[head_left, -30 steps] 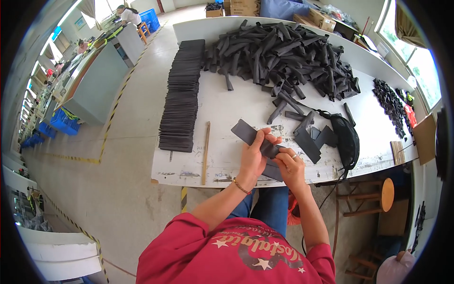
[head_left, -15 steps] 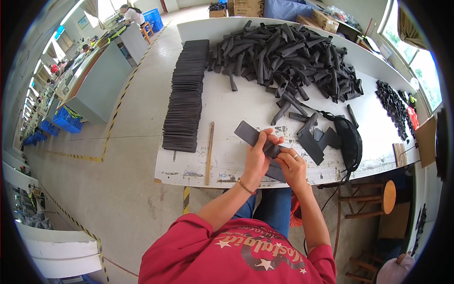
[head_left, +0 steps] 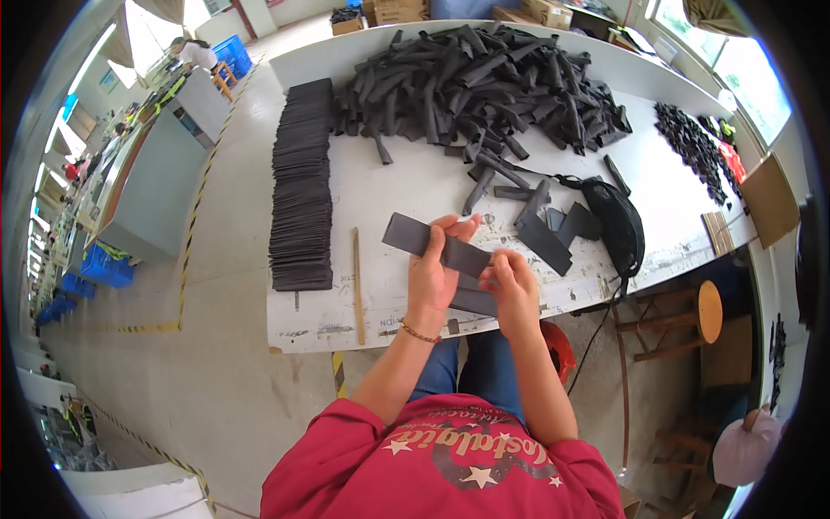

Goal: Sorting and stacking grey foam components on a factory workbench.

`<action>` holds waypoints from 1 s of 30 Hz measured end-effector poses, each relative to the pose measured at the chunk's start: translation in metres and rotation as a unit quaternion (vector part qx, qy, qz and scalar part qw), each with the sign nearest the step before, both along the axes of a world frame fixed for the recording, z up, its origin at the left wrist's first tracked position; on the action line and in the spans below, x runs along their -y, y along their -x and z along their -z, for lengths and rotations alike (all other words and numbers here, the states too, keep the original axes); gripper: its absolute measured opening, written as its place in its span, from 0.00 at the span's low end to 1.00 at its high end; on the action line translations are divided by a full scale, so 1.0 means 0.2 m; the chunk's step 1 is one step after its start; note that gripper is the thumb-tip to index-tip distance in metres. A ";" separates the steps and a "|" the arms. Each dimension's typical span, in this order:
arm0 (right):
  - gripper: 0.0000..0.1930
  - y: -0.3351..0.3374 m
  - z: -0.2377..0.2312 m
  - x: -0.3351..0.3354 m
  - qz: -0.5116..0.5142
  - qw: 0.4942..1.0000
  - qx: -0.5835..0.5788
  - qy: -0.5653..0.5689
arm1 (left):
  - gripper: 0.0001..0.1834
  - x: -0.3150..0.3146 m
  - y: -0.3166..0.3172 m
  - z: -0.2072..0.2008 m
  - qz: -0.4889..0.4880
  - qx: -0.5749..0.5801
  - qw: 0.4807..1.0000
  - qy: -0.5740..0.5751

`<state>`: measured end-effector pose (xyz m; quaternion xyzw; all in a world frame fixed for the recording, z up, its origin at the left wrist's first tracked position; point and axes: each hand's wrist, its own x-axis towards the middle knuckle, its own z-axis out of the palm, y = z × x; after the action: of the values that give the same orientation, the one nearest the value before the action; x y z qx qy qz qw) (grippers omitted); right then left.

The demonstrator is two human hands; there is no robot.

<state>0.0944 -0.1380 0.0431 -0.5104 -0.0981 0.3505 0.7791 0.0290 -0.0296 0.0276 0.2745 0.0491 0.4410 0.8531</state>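
Observation:
A flat dark grey strip (head_left: 406, 232) of fabric-like material is stretched between my hands above the near edge of the white table (head_left: 380, 195). My left hand (head_left: 432, 264) grips it near its middle, thumb on top and fingers beneath. At the strip's right end my right hand (head_left: 513, 292) pinches it. Under the hands another dark strip (head_left: 472, 301) lies on the table. To the right are several flat dark pieces (head_left: 545, 246). Farther off rises a big heap of rolled or folded dark strips (head_left: 484, 82). A long row of tightly stacked flat strips (head_left: 301, 186) stands at the left.
A thin wooden stick (head_left: 357, 285) lies left of my hands. On the right are a black pouch-like bag (head_left: 614, 227) with a cord and a pile of small black pieces (head_left: 692, 151). A wooden stool (head_left: 709, 311) stands beside the table. One person (head_left: 197, 56) sits far left.
The strip's right part, bunched or folded under my fingers before, now lies flat and extended. My right hand has shifted to its end. The whole view has moved slightly.

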 end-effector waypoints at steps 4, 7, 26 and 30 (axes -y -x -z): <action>0.04 -0.03 0.07 -0.01 0.038 0.932 0.349 0.091 | 0.20 0.02 0.02 -0.02 0.016 -0.027 0.999 0.012; 0.06 -0.04 0.05 0.00 0.087 0.870 0.485 0.002 | 0.18 -0.09 0.12 0.07 -0.022 -0.045 0.998 0.040; 0.12 -0.12 0.12 0.04 -0.136 0.960 0.229 0.089 | 0.12 -0.15 0.17 0.03 -0.112 -0.210 0.970 -0.045; 0.14 -0.17 0.11 0.04 -0.151 0.963 0.197 0.103 | 0.12 -0.17 0.17 0.07 -0.099 -0.222 0.970 -0.008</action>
<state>0.1281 -0.1468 0.0206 -0.6258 -0.2894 0.3650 0.6256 -0.0043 0.0051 0.0137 0.3664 0.2602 0.4516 0.7708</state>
